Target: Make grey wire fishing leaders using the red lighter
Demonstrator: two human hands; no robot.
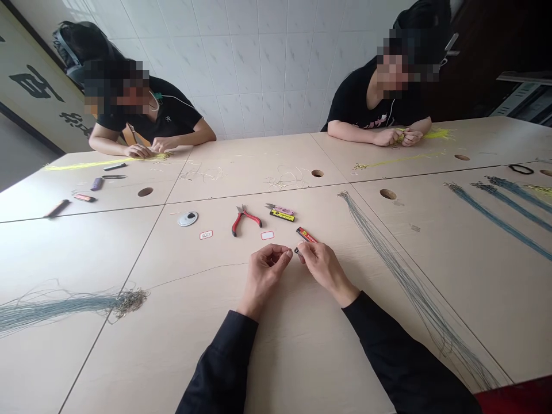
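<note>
My left hand (268,269) is closed, with thumb and forefinger pinching the end of a thin grey-blue cord (202,268). That cord runs left across the table to a bundle of blue-grey cords (56,310) with a heap of small metal clasps (131,302) at its end. Close by, my right hand (321,261) is wrapped round a lighter; only its dark top (297,252) shows by the pinched cord end. Just beyond the right hand lies a red lighter-like item (307,234), partly covered by that hand.
Ahead lie red-handled pliers (245,219), pink thread snips (280,209), a yellow-and-black item (282,216) and a round disc (188,218). Another cord bundle (388,253) stretches along the right. Two people sit opposite, their hands (144,148) on yellow cords. The table has round holes (388,194).
</note>
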